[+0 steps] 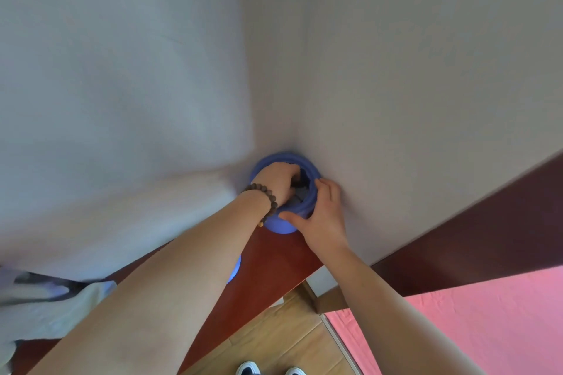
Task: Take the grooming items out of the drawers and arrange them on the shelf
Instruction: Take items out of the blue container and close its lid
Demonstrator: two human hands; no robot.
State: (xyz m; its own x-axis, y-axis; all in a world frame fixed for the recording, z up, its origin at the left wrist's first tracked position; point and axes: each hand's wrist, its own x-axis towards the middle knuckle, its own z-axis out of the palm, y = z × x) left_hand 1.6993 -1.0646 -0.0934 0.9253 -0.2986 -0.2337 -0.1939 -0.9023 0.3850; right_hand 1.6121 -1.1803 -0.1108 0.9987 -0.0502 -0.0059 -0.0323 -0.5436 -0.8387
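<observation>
A round blue container [275, 227] stands on a reddish-brown wooden surface [271, 256] in the corner where two pale walls meet. My left hand [278, 181], with a bead bracelet on the wrist, reaches down inside it, fingers curled around dark and grey items I cannot identify. My right hand [323, 216] grips the container's rim from the right, thumb on the near side. The inside of the container is mostly hidden by my hands.
A second blue object [236, 271] peeks out under my left forearm. A light cloth [45, 304] lies at the left. A dark wooden rail [475, 228] and pink bedding [475, 332] are at right; wood floor and my shoes show below.
</observation>
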